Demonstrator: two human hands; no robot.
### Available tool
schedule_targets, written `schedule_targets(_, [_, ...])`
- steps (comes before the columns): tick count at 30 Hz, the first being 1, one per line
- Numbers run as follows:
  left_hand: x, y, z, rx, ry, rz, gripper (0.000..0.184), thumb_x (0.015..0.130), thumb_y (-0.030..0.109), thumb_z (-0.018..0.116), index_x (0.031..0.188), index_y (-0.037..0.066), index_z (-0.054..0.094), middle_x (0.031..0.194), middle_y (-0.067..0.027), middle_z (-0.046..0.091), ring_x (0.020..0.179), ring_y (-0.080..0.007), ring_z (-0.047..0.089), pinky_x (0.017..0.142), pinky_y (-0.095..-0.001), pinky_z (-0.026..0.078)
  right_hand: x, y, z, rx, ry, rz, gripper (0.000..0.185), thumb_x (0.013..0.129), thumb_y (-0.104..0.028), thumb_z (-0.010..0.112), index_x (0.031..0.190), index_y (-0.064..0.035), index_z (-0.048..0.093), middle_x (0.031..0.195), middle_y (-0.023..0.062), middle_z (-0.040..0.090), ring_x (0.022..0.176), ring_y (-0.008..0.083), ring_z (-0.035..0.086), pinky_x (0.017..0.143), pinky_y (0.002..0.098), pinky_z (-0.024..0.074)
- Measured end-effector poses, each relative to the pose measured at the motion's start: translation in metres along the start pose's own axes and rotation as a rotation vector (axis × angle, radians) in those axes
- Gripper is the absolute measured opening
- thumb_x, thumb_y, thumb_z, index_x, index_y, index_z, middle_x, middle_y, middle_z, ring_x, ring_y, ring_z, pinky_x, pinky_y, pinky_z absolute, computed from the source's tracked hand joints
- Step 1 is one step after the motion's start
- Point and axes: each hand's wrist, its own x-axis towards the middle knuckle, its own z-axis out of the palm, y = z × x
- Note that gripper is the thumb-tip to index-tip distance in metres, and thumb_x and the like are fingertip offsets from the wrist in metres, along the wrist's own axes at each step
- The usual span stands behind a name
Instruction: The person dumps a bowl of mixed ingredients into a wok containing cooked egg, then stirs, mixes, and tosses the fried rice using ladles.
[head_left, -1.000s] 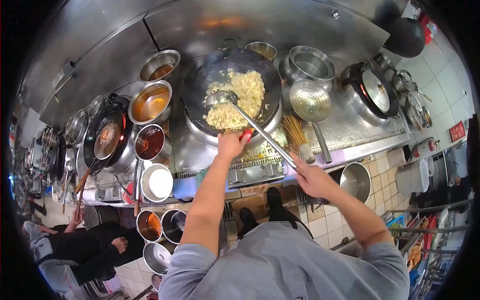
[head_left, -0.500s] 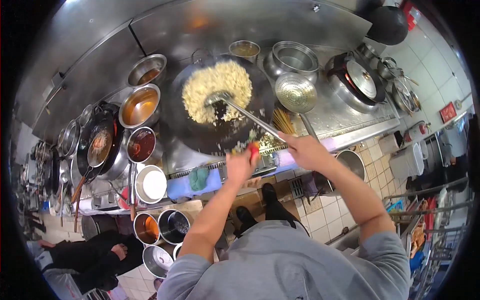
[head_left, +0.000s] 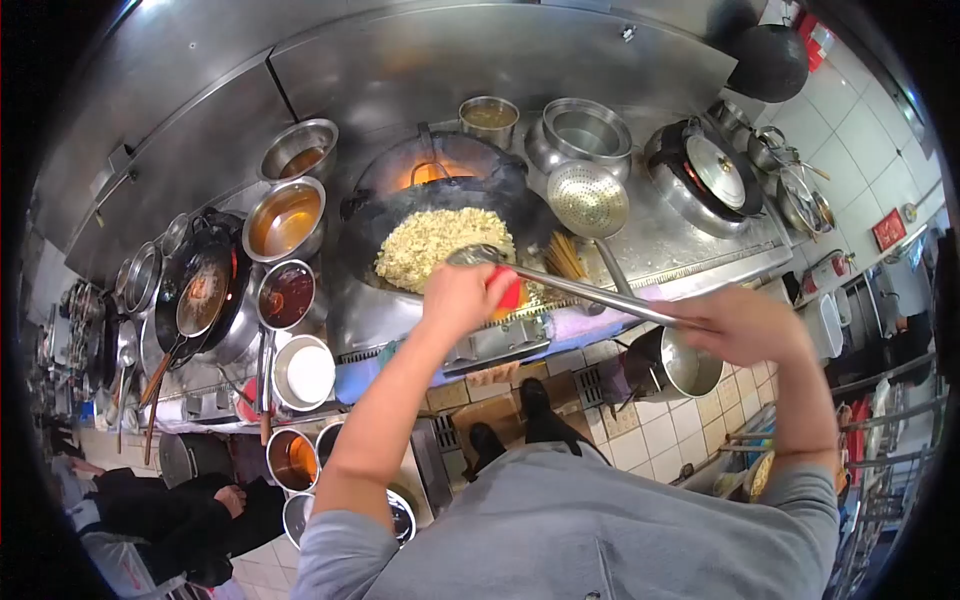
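Observation:
My left hand (head_left: 463, 297) is closed at the near rim of the big black wok (head_left: 360, 225), on a red cloth or grip (head_left: 508, 292). Pale yellow rice-like food (head_left: 440, 245) lies heaped inside the wok. The wok sits tilted toward me, and orange flame (head_left: 432, 172) shows in the burner behind it. My right hand (head_left: 745, 325), slightly blurred, grips the handle end of a long metal ladle (head_left: 590, 291). The ladle's bowl (head_left: 478, 256) is at the wok's near right edge, beside the food and just above my left hand.
Bowls of liquid (head_left: 285, 220) and a red sauce pot (head_left: 286, 295) stand left. A perforated strainer (head_left: 588, 200), a bamboo brush (head_left: 568, 258) and a lidded pot (head_left: 715, 172) are right. Another person's hand (head_left: 231, 499) shows at lower left.
The wok has come toward me and tilted, uncovering the flame behind. The food has gathered nearer its front. My right hand and the ladle have moved right, toward me, out of the food.

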Motion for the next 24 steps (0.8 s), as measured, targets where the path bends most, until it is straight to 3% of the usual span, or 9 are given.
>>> schedule_targets(5, [-0.042,-0.036,0.138,0.115,0.099,-0.04,0.04,0.092,0.045,0.055,0.073,0.012,0.067,0.06,-0.0112,0.063,0.057,-0.0304,0.062,0.074,-0.0462,0.041,0.135,0.009,0.081,0.036,0.317,-0.183,0.046,0.089,-0.015,0.056,0.134,-0.0146,0.053,0.089,0.0224,0.066,0.085,0.0404,0.064,0.078,0.0468,0.0504])
schedule_targets(9, [-0.067,-0.004,0.093,0.033,0.028,0.045,0.036,0.089,0.046,0.057,0.075,0.015,0.069,0.058,-0.0104,0.062,0.054,-0.0277,0.061,0.074,-0.042,0.04,0.137,-0.003,0.114,0.168,0.53,-0.17,0.043,0.09,-0.013,0.054,0.133,-0.0119,0.053,0.083,0.022,0.064,0.076,0.0363,0.064,0.073,0.045,0.0503])
schedule_targets(13, [-0.005,-0.052,0.072,0.061,0.146,0.072,0.039,0.09,0.047,0.057,0.069,0.014,0.064,0.058,-0.0078,0.062,0.055,-0.0278,0.061,0.07,-0.0419,0.038,0.117,-0.016,0.106,0.995,0.135,0.028,0.034,0.097,-0.022,0.051,0.129,-0.0099,0.054,0.077,0.0041,0.056,0.07,0.0181,0.058,0.067,0.0332,0.05])
schedule_targets(15, [0.006,-0.07,0.084,0.07,0.084,-0.005,0.036,0.091,0.047,0.056,0.078,0.013,0.064,0.072,-0.0077,0.066,0.07,-0.0261,0.064,0.074,-0.0435,0.039,0.118,-0.021,0.1,1.943,-0.066,-0.358,0.03,0.097,-0.022,0.054,0.123,-0.008,0.055,0.082,0.0001,0.055,0.072,0.0145,0.057,0.065,0.0291,0.0494])
schedule_targets(17, [0.011,-0.074,0.101,0.079,0.106,-0.053,0.035,0.093,0.045,0.053,0.084,0.012,0.063,0.081,-0.0086,0.066,0.079,-0.0277,0.064,0.076,-0.0445,0.039,0.134,-0.03,0.082,1.968,0.085,-0.48,0.028,0.094,-0.019,0.06,0.119,-0.0074,0.054,0.088,0.0011,0.056,0.073,0.0125,0.057,0.066,0.0276,0.0485])
schedule_targets(19, [0.012,-0.075,0.103,0.09,0.132,-0.111,0.035,0.095,0.043,0.051,0.09,0.01,0.062,0.09,-0.0096,0.067,0.088,-0.0293,0.063,0.079,-0.0455,0.038,0.179,-0.024,0.055,1.074,0.757,-0.426,0.019,0.092,-0.02,0.064,0.106,-0.0081,0.059,0.09,0.0025,0.057,0.074,0.0111,0.057,0.066,0.0266,0.0474])
schedule_targets(21, [0.01,-0.079,0.096,0.025,-0.032,-0.13,0.034,0.096,0.042,0.05,0.098,0.009,0.06,0.1,-0.0103,0.065,0.099,-0.0301,0.06,0.082,-0.0474,0.039,0.241,-0.025,0.027,1.092,1.082,-0.643,0.011,0.089,-0.015,0.067,0.087,-0.0074,0.059,0.083,0.0023,0.058,0.072,0.0114,0.057,0.066,0.0252,0.0462])
schedule_targets(23, [0.016,-0.087,0.092,0.012,-0.047,-0.112,0.036,0.095,0.043,0.051,0.095,0.009,0.062,0.094,-0.0097,0.066,0.096,-0.0302,0.062,0.082,-0.0478,0.039,0.309,-0.041,-0.03,1.637,1.001,-0.887,0.023,0.086,-0.008,0.066,0.069,-0.0099,0.05,0.065,-0.0003,0.052,0.057,0.0092,0.05,0.051,0.0241,0.0392])
schedule_targets(24, [0.02,-0.086,0.09,0.048,-0.115,-0.13,0.036,0.094,0.044,0.052,0.093,0.009,0.063,0.092,-0.0096,0.067,0.094,-0.0303,0.062,0.081,-0.0479,0.04,0.315,-0.06,-0.074,1.61,0.876,-0.657,0.032,0.09,-0.009,0.064,0.069,-0.0145,0.04,0.058,-0.004,0.038,0.047,0.0108,0.037,0.047,0.0275,0.0329])
